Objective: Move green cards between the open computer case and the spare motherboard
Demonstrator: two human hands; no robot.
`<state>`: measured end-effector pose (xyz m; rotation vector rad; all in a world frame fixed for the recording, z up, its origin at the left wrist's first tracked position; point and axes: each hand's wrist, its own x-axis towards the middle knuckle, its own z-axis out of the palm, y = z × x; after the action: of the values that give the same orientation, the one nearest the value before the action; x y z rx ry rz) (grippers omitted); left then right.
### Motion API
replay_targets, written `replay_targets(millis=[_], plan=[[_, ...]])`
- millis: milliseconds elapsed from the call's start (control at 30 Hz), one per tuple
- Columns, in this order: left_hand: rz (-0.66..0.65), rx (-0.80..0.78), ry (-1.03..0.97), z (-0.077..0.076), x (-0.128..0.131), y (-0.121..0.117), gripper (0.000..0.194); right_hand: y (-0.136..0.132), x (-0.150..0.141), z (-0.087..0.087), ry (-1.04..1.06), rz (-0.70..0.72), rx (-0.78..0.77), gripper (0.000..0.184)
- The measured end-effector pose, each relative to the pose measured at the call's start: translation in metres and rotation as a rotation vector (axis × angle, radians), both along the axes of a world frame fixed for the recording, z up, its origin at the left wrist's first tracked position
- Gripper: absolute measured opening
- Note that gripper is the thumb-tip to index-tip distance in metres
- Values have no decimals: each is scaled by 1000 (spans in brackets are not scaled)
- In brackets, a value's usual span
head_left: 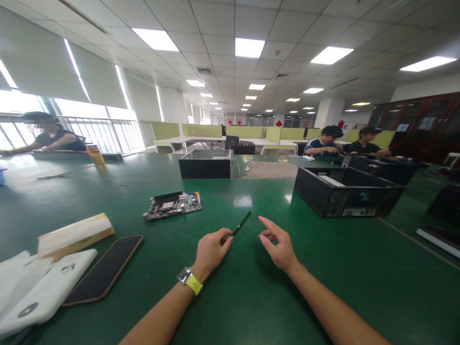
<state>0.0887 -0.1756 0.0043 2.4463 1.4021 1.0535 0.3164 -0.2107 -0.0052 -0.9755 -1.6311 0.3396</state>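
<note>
Between the thumb and fingers of my left hand [212, 249] is a thin green RAM stick [243, 222], pinched at its near end and pointing away to the right. A watch with a yellow-green strap [190, 280] is on that wrist. My right hand [278, 243] hovers just right of the stick's far end, apart from it, fingers spread and holding nothing. Beyond my left hand, a motherboard [174, 206] lies flat on the green table [237, 306].
Black computer cases stand at the right [345, 196] and centre back [206, 165]. At left lie a dark phone [108, 270], a white device [53, 292] and a packet of paper [75, 235]. Co-workers sit at the far left [59, 136] and far right [325, 143].
</note>
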Motion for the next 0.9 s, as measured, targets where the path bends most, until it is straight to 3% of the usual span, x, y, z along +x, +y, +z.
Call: replay_targets(millis=[200,500,733,900], plan=[[62,42,-113,1,0,1,21,1,0,-3,-24,46,-9,41],[113,-155,-530,1,-4,13,32,1,0,-2,-29,20,-42,34],[16,-279,-627,-2,-3,14,35,0,-2,-2,-39,15,-60,32],[-49,-218,-601,-1,-3,10,35,1,-2,-2,-46,22,-69,30]])
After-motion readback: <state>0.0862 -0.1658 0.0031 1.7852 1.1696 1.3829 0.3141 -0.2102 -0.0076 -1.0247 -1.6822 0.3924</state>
